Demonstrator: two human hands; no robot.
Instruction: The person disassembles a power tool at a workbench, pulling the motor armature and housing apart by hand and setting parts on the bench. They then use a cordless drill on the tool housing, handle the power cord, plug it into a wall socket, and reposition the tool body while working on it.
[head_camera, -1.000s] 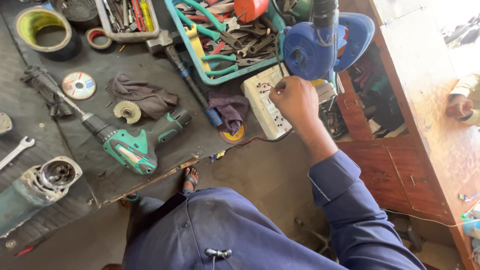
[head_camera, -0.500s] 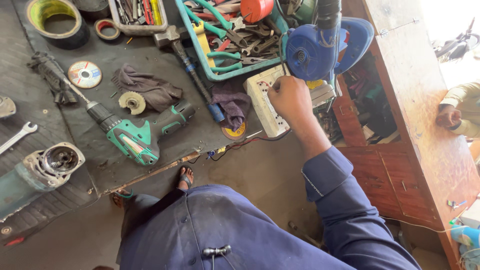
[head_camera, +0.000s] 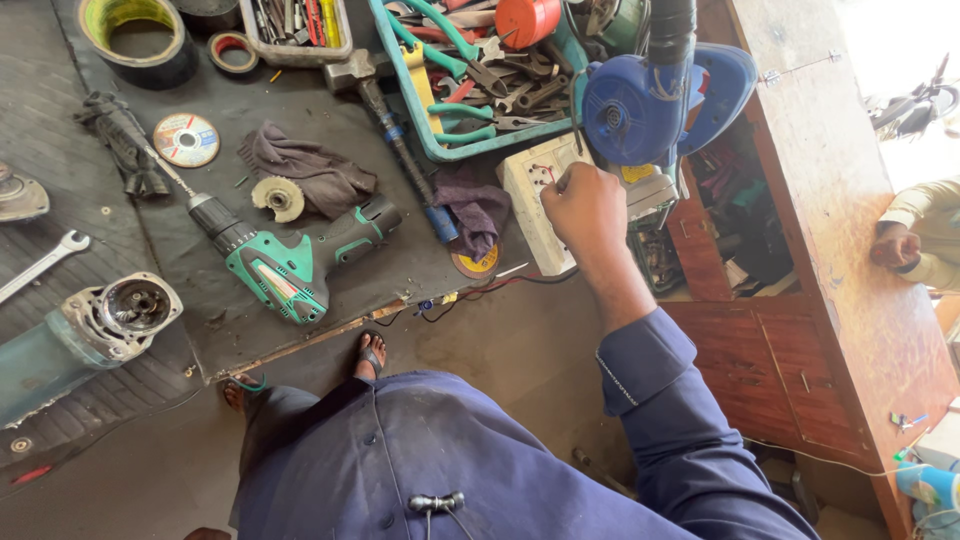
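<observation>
My right hand (head_camera: 590, 212) reaches down onto a white socket board (head_camera: 536, 192) lying at the edge of a dark mat, fingers curled on its top face near the switches. Whether the fingers pinch a plug or only press is hidden. Just right of the hand hangs a blue electric blower (head_camera: 645, 98) with a black nozzle pointing up. My left hand is out of view. A blue sleeve covers my right arm.
A green cordless drill (head_camera: 290, 262) lies on the mat (head_camera: 300, 130) with a rag, cutting discs, a hammer (head_camera: 395, 135) and a teal tray of pliers (head_camera: 470, 70). An angle grinder body (head_camera: 85, 330) and spanner lie left. A wooden counter (head_camera: 830, 200) stands right; another person's hand (head_camera: 895, 245) rests there.
My right hand has stayed on the socket board while the view shifted slightly. The other person's hand at the counter has moved a little.
</observation>
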